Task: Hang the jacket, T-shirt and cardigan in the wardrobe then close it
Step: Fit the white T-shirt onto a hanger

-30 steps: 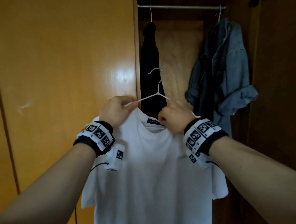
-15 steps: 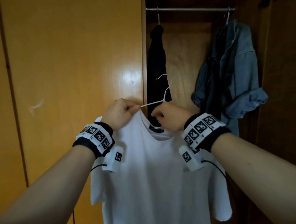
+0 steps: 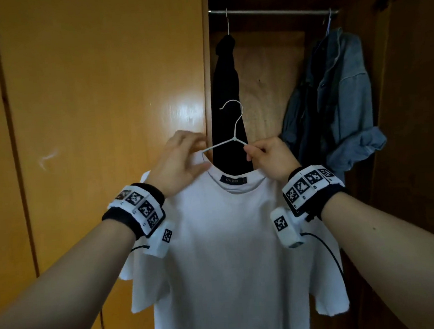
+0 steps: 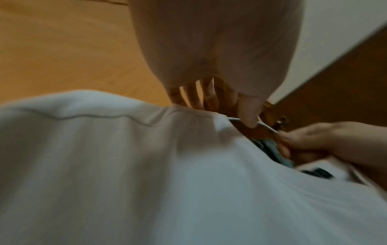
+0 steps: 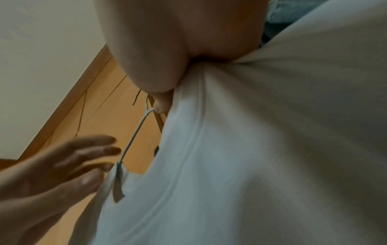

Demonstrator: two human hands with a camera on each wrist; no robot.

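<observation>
Wardrobe (image 3: pixel 262 89) open at right, its closed yellow-wood door panel (image 3: pixel 103 95) fills the left of the head view. Dark opened door (image 3: pixel 416 99) at far right. Metal rail (image 3: pixel 277 11) runs across the top of the opening.

White T-shirt (image 3: pixel 224 253) held up in front of the wardrobe, hanging full length, not on the rail yet. Dark neck label (image 3: pixel 233 181) shows inside the collar. Denim jacket (image 3: pixel 334 99) hangs on the rail at right, sleeve rolled. Black garment (image 3: pixel 228 104), probably the cardigan, hangs on the rail at left, just behind the T-shirt's hanger.

White wire hanger (image 3: pixel 234 135) sits inside the T-shirt neck, hook up and free, well below the rail.

Left hand (image 3: pixel 182 161) at the left shoulder of the T-shirt, fingers fairly loose and spread; thumb touches the collar edge and the hanger arm in the left wrist view, full grip cannot tell. Right hand (image 3: pixel 272 158) fingers curled, pinching the hanger's right arm together with the shirt fabric at the right side of the neck. Both wrists wear bands with black-and-white markers.
</observation>
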